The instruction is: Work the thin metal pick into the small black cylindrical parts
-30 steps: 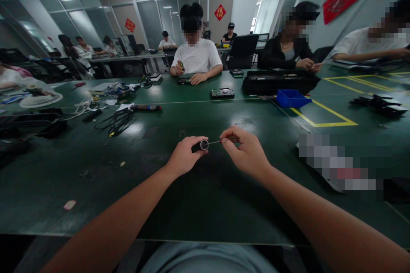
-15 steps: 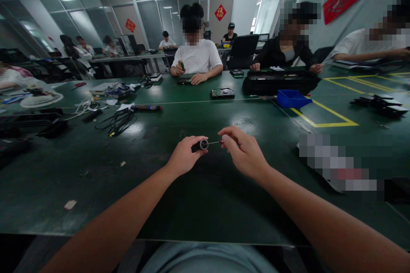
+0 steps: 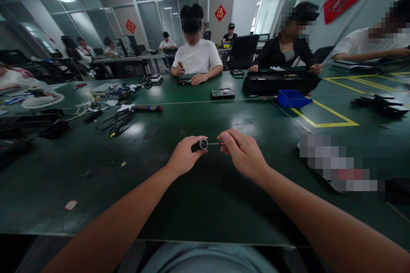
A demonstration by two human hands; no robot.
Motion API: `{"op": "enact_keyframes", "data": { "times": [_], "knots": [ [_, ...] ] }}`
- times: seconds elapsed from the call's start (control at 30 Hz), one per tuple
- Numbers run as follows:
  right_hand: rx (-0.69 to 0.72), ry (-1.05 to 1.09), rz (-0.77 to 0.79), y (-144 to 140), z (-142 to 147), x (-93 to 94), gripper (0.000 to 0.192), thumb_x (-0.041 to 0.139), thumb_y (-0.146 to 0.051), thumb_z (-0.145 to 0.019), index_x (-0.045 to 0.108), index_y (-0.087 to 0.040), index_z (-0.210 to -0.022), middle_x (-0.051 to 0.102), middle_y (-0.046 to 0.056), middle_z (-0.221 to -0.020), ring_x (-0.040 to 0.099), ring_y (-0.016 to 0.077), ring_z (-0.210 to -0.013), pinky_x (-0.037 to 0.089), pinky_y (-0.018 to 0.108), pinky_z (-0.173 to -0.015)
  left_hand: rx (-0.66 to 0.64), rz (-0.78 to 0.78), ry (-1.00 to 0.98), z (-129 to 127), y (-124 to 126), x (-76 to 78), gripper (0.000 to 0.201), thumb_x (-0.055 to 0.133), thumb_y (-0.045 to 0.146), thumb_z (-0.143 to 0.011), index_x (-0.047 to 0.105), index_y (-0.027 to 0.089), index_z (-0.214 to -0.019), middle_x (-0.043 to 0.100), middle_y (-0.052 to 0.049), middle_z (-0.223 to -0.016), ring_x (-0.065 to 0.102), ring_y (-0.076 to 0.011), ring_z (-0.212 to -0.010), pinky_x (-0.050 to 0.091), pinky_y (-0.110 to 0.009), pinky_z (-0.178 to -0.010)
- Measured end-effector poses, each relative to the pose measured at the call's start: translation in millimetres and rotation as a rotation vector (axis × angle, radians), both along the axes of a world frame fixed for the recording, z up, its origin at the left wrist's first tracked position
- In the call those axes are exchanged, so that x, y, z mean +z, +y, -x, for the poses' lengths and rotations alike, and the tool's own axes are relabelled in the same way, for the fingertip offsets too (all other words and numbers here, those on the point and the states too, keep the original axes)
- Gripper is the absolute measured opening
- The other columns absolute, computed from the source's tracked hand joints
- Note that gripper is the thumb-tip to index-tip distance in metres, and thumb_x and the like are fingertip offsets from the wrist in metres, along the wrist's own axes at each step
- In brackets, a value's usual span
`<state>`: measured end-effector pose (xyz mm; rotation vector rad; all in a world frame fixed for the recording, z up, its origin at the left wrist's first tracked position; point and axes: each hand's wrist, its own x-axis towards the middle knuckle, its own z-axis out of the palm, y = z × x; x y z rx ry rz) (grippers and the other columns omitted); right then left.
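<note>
Over the near middle of the green table, my left hand [image 3: 185,156] is closed around a small black cylindrical part [image 3: 203,144] whose round end has a silvery ring. My right hand [image 3: 242,151] pinches a thin screwdriver [image 3: 214,143] with a red handle, most of which the fingers cover. Its metal shaft points left and meets the ringed end of the cylinder. Whether the tip sits inside the part or only touches it, I cannot tell.
A black cable coil [image 3: 119,122] and a pen-shaped tool [image 3: 147,108] lie left of centre. Ahead are a hard drive [image 3: 222,93], a blue bin [image 3: 293,99] and a long black housing [image 3: 282,82]. A blurred packet [image 3: 333,162] lies right. Across the table a co-worker [image 3: 198,57] holds a screwdriver.
The fingers of my right hand have curled closer around the screwdriver handle, and the hand has dipped slightly. My left hand and the cylinder stay almost still.
</note>
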<state>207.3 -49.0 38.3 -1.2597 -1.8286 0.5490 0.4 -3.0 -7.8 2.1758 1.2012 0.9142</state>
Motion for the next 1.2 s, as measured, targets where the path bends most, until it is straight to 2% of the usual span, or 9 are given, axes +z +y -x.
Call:
{"op": "enact_keyframes", "data": {
  "times": [0.1, 0.3, 0.4, 0.53, 0.63, 0.77, 0.93, 1.1, 1.2],
  "knots": [
    [-0.027, 0.004, 0.022, -0.3, 0.2, -0.1, 0.028, 0.041, -0.036, -0.1, 0.064, -0.021, -0.096, 0.062, -0.001, -0.065, 0.06, 0.0153, -0.06, 0.042, 0.029, -0.059, 0.006, -0.003, 0.009, -1.0, -0.9, 1.4, 0.038, 0.072, 0.023, -0.084, 0.065, 0.028, -0.122, 0.068, -0.003, -0.117, 0.061, -0.023, -0.111, 0.045, -0.042, -0.1],
    [-0.068, 0.026, -0.041, -0.2, 0.0, -4.2, 0.021, 0.048, -0.033, -0.096, 0.057, -0.021, -0.111, 0.066, 0.002, -0.078, 0.063, 0.0181, -0.069, 0.043, 0.031, -0.061, 0.009, 0.009, 0.003, -0.7, -1.5, 3.0, 0.038, 0.07, 0.024, -0.085, 0.064, 0.028, -0.123, 0.068, -0.004, -0.118, 0.06, -0.0235, -0.112, 0.045, -0.042, -0.101],
    [-0.064, 0.076, -0.037, 0.2, -0.1, -4.5, 0.021, 0.048, -0.038, -0.098, 0.059, -0.022, -0.105, 0.065, 0.001, -0.075, 0.063, 0.0178, -0.07, 0.044, 0.031, -0.063, 0.014, 0.001, 0.005, -0.7, -1.5, 2.7, 0.038, 0.07, 0.024, -0.086, 0.064, 0.027, -0.123, 0.068, -0.004, -0.119, 0.06, -0.0234, -0.113, 0.044, -0.043, -0.102],
    [-0.067, 0.144, 0.053, 2.1, 0.0, -5.6, 0.023, 0.043, -0.039, -0.099, 0.059, -0.023, -0.099, 0.056, -0.003, -0.061, 0.055, 0.0149, -0.056, 0.04, 0.03, -0.056, 0.01, -0.017, 0.013, -1.4, -1.9, 2.4, 0.039, 0.072, 0.023, -0.085, 0.065, 0.027, -0.122, 0.068, -0.003, -0.117, 0.06, -0.0224, -0.111, 0.044, -0.041, -0.101],
    [-0.07, 0.249, 0.067, 5.1, 0.1, -7.9, 0.017, 0.051, -0.034, -0.094, 0.055, -0.023, -0.105, 0.06, -0.002, -0.07, 0.057, 0.0153, -0.062, 0.043, 0.03, -0.058, 0.02, -0.025, 0.014, -1.7, -2.1, 3.6, 0.039, 0.072, 0.022, -0.085, 0.065, 0.027, -0.122, 0.068, -0.003, -0.116, 0.06, -0.022, -0.11, 0.044, -0.04, -0.1],
    [-0.028, 0.393, 0.077, 9.9, -0.3, -9.4, 0.016, 0.059, -0.036, -0.09, 0.059, -0.021, -0.096, 0.066, 0.003, -0.085, 0.064, 0.0177, -0.078, 0.05, 0.034, -0.072, 0.045, -0.023, 0.022, -1.8, -2.2, 5.6, 0.038, 0.072, 0.02, -0.084, 0.065, 0.026, -0.121, 0.069, -0.003, -0.114, 0.061, -0.0221, -0.108, 0.045, -0.04, -0.098],
    [-0.02, 0.522, 0.111, 16.0, -0.6, -13.0, 0.026, 0.055, -0.045, -0.092, 0.063, -0.02, -0.09, 0.065, 0.003, -0.077, 0.063, 0.0174, -0.073, 0.052, 0.036, -0.076, 0.011, -0.051, 0.025, -2.1, -4.3, 5.5, 0.039, 0.072, 0.021, -0.084, 0.065, 0.027, -0.122, 0.069, -0.002, -0.114, 0.06, -0.0219, -0.108, 0.045, -0.04, -0.098],
    [-0.059, 0.765, 0.302, 26.4, -3.7, -20.7, 0.028, 0.055, -0.048, -0.09, 0.059, -0.021, -0.085, 0.06, 0.003, -0.073, 0.06, 0.0174, -0.067, 0.056, 0.038, -0.071, -0.009, -0.053, 0.013, -1.6, -4.6, 5.7, 0.039, 0.071, 0.02, -0.085, 0.064, 0.027, -0.123, 0.068, -0.003, -0.118, 0.059, -0.0222, -0.112, 0.044, -0.041, -0.101],
    [-0.045, 0.809, 0.401, 31.0, -5.3, -23.8, 0.029, 0.055, -0.05, -0.089, 0.057, -0.021, -0.085, 0.057, 0.003, -0.07, 0.059, 0.0182, -0.064, 0.057, 0.039, -0.069, 0.002, -0.058, 0.011, -1.4, -3.5, 5.0, 0.04, 0.071, 0.021, -0.085, 0.064, 0.028, -0.124, 0.067, -0.003, -0.119, 0.059, -0.0227, -0.113, 0.044, -0.042, -0.102]
  ]
}}
